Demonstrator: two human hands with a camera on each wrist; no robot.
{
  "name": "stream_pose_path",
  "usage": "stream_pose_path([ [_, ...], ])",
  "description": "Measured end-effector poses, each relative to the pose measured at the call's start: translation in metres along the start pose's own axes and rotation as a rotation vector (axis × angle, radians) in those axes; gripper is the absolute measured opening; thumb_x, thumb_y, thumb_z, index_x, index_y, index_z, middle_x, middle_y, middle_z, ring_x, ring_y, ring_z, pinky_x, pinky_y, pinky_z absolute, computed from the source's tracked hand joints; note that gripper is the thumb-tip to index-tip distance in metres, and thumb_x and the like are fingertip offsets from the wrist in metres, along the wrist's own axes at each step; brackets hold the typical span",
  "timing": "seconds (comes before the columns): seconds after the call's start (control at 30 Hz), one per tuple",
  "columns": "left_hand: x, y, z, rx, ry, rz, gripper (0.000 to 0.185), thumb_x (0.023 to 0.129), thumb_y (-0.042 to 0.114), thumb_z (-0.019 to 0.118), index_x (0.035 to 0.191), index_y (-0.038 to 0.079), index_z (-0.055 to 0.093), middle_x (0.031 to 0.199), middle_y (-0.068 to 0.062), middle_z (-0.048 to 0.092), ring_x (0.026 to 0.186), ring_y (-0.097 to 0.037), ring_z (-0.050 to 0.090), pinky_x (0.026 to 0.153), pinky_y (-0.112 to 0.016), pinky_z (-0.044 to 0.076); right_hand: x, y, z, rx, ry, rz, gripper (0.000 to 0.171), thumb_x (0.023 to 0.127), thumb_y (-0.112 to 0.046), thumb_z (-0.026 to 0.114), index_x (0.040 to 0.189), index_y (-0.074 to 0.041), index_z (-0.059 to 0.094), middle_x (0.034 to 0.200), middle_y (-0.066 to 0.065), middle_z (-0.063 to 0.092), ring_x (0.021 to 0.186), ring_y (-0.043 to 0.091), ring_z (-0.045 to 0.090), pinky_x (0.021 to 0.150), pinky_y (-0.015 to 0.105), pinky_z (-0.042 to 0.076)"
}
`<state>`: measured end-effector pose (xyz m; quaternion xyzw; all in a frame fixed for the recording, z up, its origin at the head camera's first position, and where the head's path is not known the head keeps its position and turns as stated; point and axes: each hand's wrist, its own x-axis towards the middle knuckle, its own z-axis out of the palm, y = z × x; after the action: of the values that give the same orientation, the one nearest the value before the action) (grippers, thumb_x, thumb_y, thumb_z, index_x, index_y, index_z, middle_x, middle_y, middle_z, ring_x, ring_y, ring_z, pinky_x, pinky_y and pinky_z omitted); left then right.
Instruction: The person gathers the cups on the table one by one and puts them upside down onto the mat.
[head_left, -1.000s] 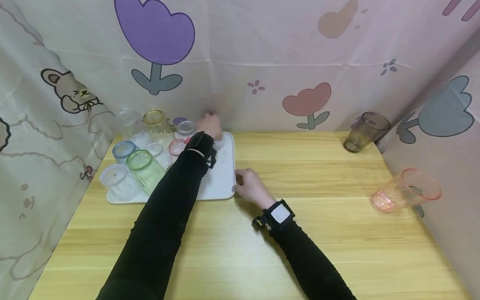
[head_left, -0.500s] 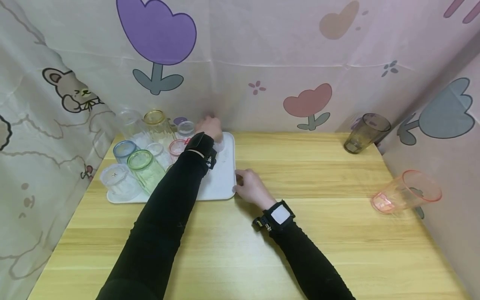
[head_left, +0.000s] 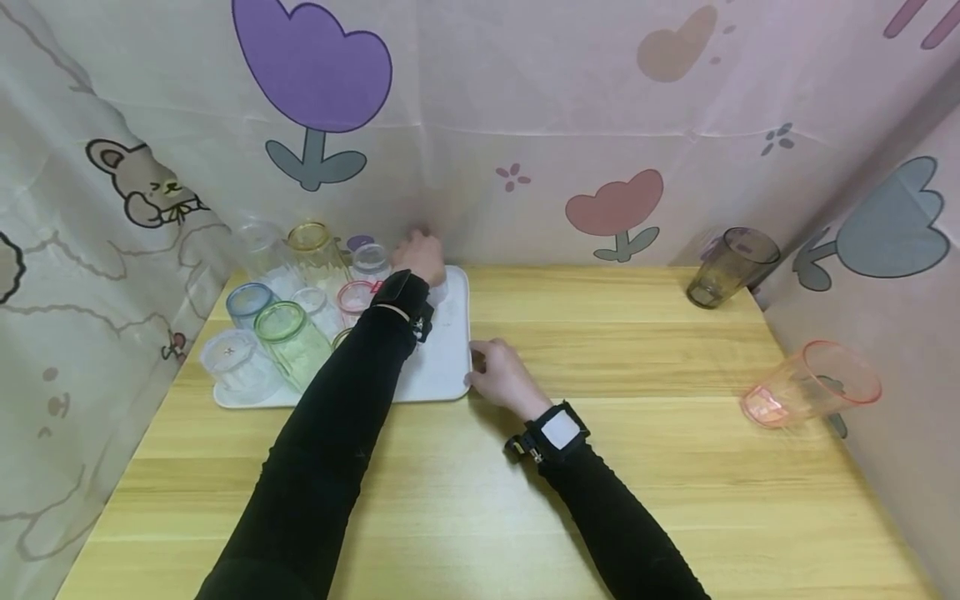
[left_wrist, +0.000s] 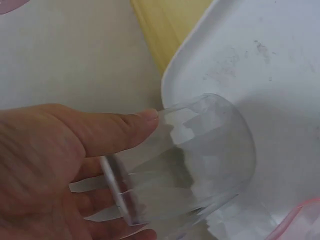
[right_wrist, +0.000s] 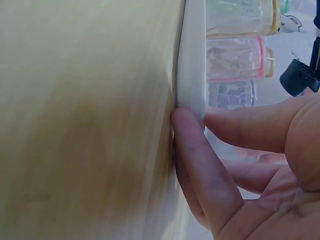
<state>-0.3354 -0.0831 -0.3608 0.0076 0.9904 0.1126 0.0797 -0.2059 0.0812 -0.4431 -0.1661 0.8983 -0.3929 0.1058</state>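
Observation:
At the back of the white tray, my left hand grips a clear drinking glass. In the left wrist view its thumb lies along one side of the glass and the fingers curl round the other. The far end of that glass stands on the tray near a corner. My right hand pinches the tray's right edge between thumb and fingers, with the tray wall seen close up in the right wrist view. In the head view, my left hand and wrist hide most of the clear glass.
Several glasses crowd the tray's left half, among them a green glass, a blue-rimmed glass, a yellow glass and a pink-rimmed glass. A grey glass and an orange-pink glass stand at the table's right.

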Motion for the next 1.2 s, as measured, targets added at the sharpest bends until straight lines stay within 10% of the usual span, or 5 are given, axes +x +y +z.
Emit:
stream_pose_path([
  [0.37,-0.027,0.017,-0.005,-0.080,0.216,0.059,0.057,0.088,0.008,0.071,0.141,0.000,0.052,0.144,-0.023,0.047,0.129,-0.043,0.049,0.100,-0.058,0.050,0.003,0.006,-0.005,-0.018,0.003,-0.029,0.021,0.086,0.005,0.073,0.106,0.002,0.071,0.097,0.015,0.071,0.082,0.023,0.064,0.078,0.037,0.058],
  [0.77,-0.070,0.025,0.023,-0.331,0.424,0.101,0.057,0.091,0.012,0.074,0.143,0.005,0.053,0.139,-0.019,0.051,0.123,-0.038,0.053,0.094,-0.049,0.053,0.003,0.011,-0.024,0.266,0.224,-0.077,0.057,0.092,0.009,0.066,0.147,0.007,0.050,0.136,0.024,0.056,0.110,0.035,0.068,0.087,0.033,0.061],
  [1.2,-0.116,0.022,0.079,-0.366,0.189,0.048,0.058,0.095,0.032,0.072,0.143,0.005,0.055,0.132,-0.019,0.055,0.112,-0.035,0.061,0.082,-0.051,0.058,0.000,0.025,-0.079,0.426,0.701,-0.224,0.052,0.093,0.006,0.068,0.143,-0.001,0.056,0.139,0.017,0.057,0.116,0.034,0.064,0.090,0.032,0.059],
])
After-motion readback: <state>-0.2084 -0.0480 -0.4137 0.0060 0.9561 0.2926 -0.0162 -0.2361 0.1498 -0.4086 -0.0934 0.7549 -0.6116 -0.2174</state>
